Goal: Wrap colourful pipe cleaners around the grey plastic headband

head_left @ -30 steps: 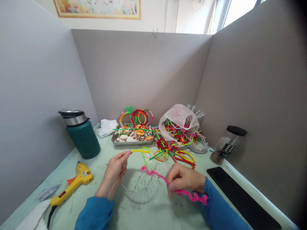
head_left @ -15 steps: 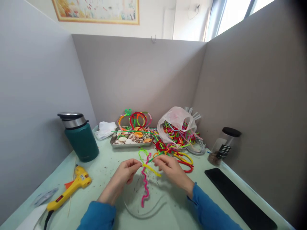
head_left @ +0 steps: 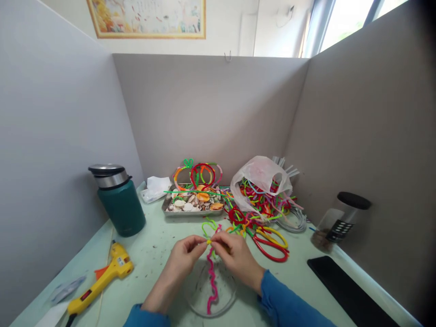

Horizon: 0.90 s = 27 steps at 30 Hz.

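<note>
**Grey panels (head_left: 211,104) are framing a pale green table (head_left: 153,254) and its clutter**

Fingertips are meeting above the table's middle, toward its near edge, and a yellow pipe cleaner (head_left: 209,242) is showing between them. Thumb and forefinger of the left hand (head_left: 185,254) are gripping it from one side; those of the right hand (head_left: 235,256) are pinching it from the other, hiding part of it. Just beyond, a light green loop (head_left: 203,227) is poking out, while a wavy pink pipe cleaner (head_left: 213,278) is running from the fingers toward the near edge, above a clear ring (head_left: 229,305).

Farther out, red and yellow handles (head_left: 277,260) are lying right of the hands. Toward the far edge, a metal tray (head_left: 194,213) of shells (head_left: 188,207) is resting beside a plastic bag (head_left: 260,168) spilling coloured stems (head_left: 259,197). Near the left edge, a teal bottle (head_left: 121,209) is standing behind a yellow glue gun (head_left: 98,284). Near the right edge, a black flat object (head_left: 347,286) is lying before a dark-lidded jar (head_left: 335,227).
</note>
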Motion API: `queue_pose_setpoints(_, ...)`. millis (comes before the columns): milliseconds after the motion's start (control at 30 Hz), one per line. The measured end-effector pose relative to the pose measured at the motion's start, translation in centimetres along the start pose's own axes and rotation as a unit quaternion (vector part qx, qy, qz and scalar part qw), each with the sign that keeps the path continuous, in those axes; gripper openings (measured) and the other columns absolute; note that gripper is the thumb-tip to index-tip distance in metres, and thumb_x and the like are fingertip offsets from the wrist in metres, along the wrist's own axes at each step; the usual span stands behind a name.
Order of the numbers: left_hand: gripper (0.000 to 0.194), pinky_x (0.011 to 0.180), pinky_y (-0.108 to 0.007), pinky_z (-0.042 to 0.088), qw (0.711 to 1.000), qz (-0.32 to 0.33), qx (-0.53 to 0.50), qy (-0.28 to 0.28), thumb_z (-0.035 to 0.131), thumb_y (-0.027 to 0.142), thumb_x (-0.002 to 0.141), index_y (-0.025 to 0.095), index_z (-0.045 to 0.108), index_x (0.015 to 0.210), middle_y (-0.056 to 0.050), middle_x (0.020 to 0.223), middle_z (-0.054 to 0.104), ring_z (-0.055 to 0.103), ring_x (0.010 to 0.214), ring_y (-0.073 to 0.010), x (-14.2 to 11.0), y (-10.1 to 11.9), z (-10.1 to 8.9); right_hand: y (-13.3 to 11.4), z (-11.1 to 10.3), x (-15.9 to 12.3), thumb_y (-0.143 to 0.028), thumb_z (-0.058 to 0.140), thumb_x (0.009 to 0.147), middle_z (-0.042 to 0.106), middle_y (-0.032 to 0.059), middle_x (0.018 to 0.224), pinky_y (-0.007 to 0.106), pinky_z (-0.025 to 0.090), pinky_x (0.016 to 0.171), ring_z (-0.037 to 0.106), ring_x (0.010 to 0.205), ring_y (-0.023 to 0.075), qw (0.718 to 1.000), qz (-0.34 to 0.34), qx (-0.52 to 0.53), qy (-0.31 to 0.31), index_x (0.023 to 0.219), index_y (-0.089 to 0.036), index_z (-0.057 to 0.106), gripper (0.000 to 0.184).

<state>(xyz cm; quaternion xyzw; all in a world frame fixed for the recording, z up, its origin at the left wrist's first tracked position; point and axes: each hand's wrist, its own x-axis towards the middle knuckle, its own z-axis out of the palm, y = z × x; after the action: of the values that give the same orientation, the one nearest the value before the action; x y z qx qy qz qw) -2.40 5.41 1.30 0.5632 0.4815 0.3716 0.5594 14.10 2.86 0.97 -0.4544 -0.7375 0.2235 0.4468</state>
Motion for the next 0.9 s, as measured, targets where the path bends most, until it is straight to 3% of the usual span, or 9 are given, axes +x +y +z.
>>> queue_pose_setpoints(133,0.031,0.048,-0.02,0.031,1.0,0.027,-0.008,-0.012,0.069,0.042,0.061,0.013,0.067,0.071,0.001,0.056,0.057,0.043,0.05,-0.0092,0.8,-1.1,0.1,1.8,0.1,0.0,-0.041,0.044,0.087,0.055,0.0012,0.063,0.022,0.036,0.054,0.049,0.056,0.0114,0.98,0.102,0.166,-0.041,0.082,-0.015,0.061,0.031)
queue_pose_setpoints(267,0.032,0.054,-0.021,0.033,1.0,0.003,-0.005,0.003,0.069,0.044,0.062,0.012,0.069,0.068,-0.001,0.058,0.06,0.046,0.056,-0.0116,1.0,-1.6,0.4,4.0,0.6,0.2,-0.048,0.036,0.088,0.054,0.0012,0.059,0.021,0.034,0.047,0.047,0.049,0.0103,0.948,0.192,0.253,-0.01,0.081,-0.013,0.059,0.042)
queue_pose_setpoints(367,0.035,0.052,-0.022,0.033,0.999,-0.033,-0.001,0.019,0.069,0.047,0.06,0.013,0.07,0.067,0.0,0.057,0.06,0.047,0.054,-0.0121,0.8,-1.2,0.5,4.7,0.7,0.2,-0.043,0.036,0.09,0.055,0.0012,0.06,0.021,0.035,0.05,0.048,0.051,0.0111,0.972,0.172,0.159,-0.002,0.08,-0.014,0.058,0.037)
queue_pose_setpoints(467,0.036,0.046,-0.022,0.029,0.998,-0.06,0.013,0.032,0.068,0.048,0.059,0.014,0.071,0.069,0.003,0.044,0.05,0.04,0.045,-0.0102,0.4,-0.4,0.6,4.7,0.4,0.2,-0.028,0.042,0.089,0.061,0.0035,0.077,0.024,0.038,0.063,0.055,0.069,0.0142,0.996,0.076,-0.039,-0.02,0.096,-0.019,0.06,0.021)
queue_pose_setpoints(533,0.036,0.042,-0.022,0.024,0.996,-0.078,0.029,0.028,0.067,0.048,0.06,0.014,0.071,0.072,0.006,0.037,0.041,0.032,0.039,-0.0085,0.1,0.0,0.6,4.5,0.4,0.2,-0.021,0.044,0.087,0.06,0.0048,0.088,0.024,0.037,0.065,0.056,0.077,0.0155,0.984,0.025,-0.164,-0.063,0.102,-0.022,0.059,0.021)
queue_pose_setpoints(633,0.032,0.04,-0.022,0.019,0.994,-0.089,0.065,-0.01,0.063,0.045,0.064,0.014,0.069,0.071,0.008,0.038,0.035,0.025,0.037,-0.007,-0.1,-0.1,0.6,4.3,0.7,0.2,-0.02,0.046,0.085,0.058,0.0057,0.09,0.024,0.035,0.06,0.056,0.073,0.0154,0.95,0.006,-0.292,-0.112,0.094,-0.021,0.06,0.017)
queue_pose_setpoints(700,0.027,0.042,-0.022,0.02,0.993,-0.057,0.098,-0.035,0.06,0.04,0.066,0.013,0.067,0.066,0.006,0.043,0.04,0.027,0.04,-0.0072,0.0,-0.5,0.5,4.3,0.9,0.1,-0.02,0.046,0.085,0.058,0.0057,0.088,0.024,0.034,0.059,0.055,0.071,0.015,0.937,0.006,-0.329,-0.113,0.089,-0.019,0.059,0.014)
queue_pose_setpoints(800,0.021,0.048,-0.022,0.026,0.983,0.029,0.178,-0.039,0.054,0.028,0.067,0.012,0.065,0.058,0.003,0.05,0.046,0.035,0.049,-0.0093,0.4,-1.4,0.3,4.3,0.7,-0.1,-0.018,0.043,0.087,0.057,0.0049,0.085,0.023,0.035,0.06,0.054,0.071,0.0144,0.942,-0.002,-0.325,-0.087,0.086,-0.018,0.058,0.014)
queue_pose_setpoints(900,0.021,0.049,-0.022,0.025,0.969,0.045,0.235,-0.07,0.051,0.025,0.067,0.012,0.064,0.057,0.003,0.05,0.043,0.034,0.052,-0.0102,0.4,-1.7,0.1,4.4,0.0,0.0,-0.013,0.041,0.087,0.057,0.0054,0.095,0.023,0.037,0.065,0.054,0.078,0.014,0.952,-0.021,-0.299,-0.054,0.096,-0.019,0.057,0.019)
